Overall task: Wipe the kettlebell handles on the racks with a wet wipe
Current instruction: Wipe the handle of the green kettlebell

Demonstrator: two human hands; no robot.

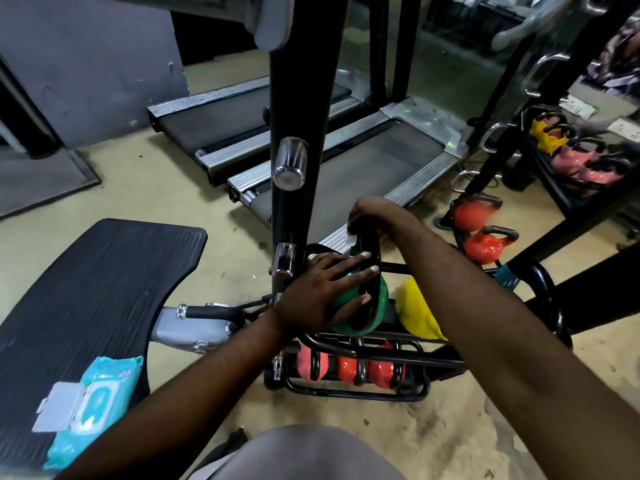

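A green kettlebell with a black handle sits on the top shelf of a low black rack. My left hand lies flat on the green body with straight fingers. My right hand grips the top of the handle with a white wet wipe showing under its fingers. A yellow kettlebell sits to the right on the same shelf. Three red kettlebells stand on the lower shelf.
An open blue pack of wet wipes lies on a black ribbed seat pad at the left. A black machine post rises just behind the rack. Treadmills lie beyond. Two more red kettlebells stand at right, near a mirror.
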